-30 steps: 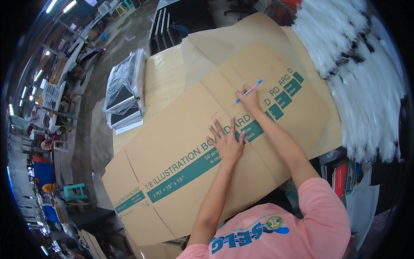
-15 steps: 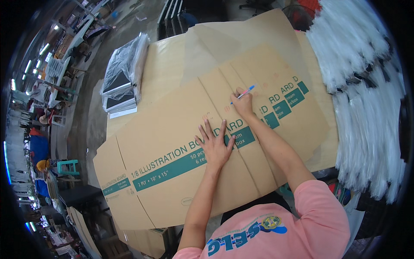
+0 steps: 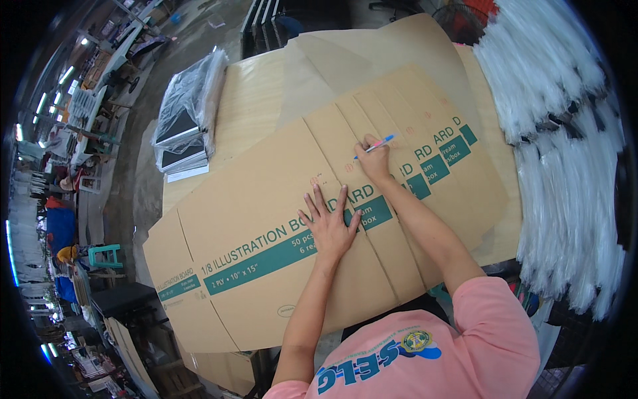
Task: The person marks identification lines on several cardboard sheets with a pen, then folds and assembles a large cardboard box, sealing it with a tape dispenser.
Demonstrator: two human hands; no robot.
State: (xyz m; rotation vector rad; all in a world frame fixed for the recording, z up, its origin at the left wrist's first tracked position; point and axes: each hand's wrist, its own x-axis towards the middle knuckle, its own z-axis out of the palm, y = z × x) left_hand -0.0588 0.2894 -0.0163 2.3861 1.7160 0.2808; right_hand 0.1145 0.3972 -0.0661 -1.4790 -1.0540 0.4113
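Flattened brown cardboard sheets with green printing lie overlapped on the table in front of me, their upright edges forming several parallel steps toward the right. My left hand rests flat on the cardboard with fingers spread, over the green band near the middle. Farther up and to the right, my right hand is closed around a blue-and-pink pen. The pen's tip is down at the cardboard, close to a small red printed mark; whether it touches the surface I cannot tell.
Plain brown paper lies under the cardboard on a pale wooden table. Plastic-wrapped dark flat panels stand stacked at the far left corner. Bundles of clear plastic are piled along the right side. A green stool stands off left.
The hands and pen stay in almost the same place on the cardboard. The view has shifted very slightly.
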